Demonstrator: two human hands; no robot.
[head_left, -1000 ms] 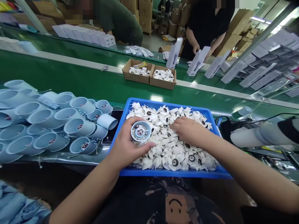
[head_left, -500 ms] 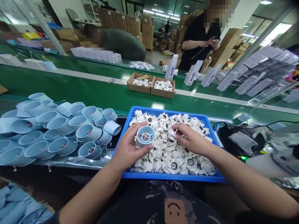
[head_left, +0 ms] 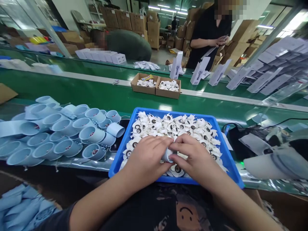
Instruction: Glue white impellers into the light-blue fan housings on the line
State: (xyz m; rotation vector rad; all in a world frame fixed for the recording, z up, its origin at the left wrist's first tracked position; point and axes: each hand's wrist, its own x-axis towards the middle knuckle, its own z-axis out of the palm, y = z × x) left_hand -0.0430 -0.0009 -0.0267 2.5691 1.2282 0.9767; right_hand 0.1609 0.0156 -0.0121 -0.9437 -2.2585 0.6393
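Both my hands meet over the near part of a blue tray (head_left: pixel 120 162) heaped with several white fan blades (head_left: pixel 173 126). My left hand (head_left: pixel 146 158) is wrapped round a light blue fan housing (head_left: pixel 167 155), of which only a small piece shows between the hands. My right hand (head_left: pixel 192 157) is closed against the housing's open end, fingers curled over it; a white fan blade is probably under them, hidden from view.
A pile of light blue housings (head_left: pixel 60 134) lies left of the tray. Two cardboard boxes (head_left: pixel 156 85) of white blades sit on the green conveyor (head_left: pixel 72 86). Black cables and a device (head_left: pixel 243 141) lie to the right. Two people work across the belt, among white cartons (head_left: pixel 199 72).
My left hand turned the housing and drew it down toward me. My right hand picked a white blade from the tray and came onto the housing's open end. The view shifted slightly.
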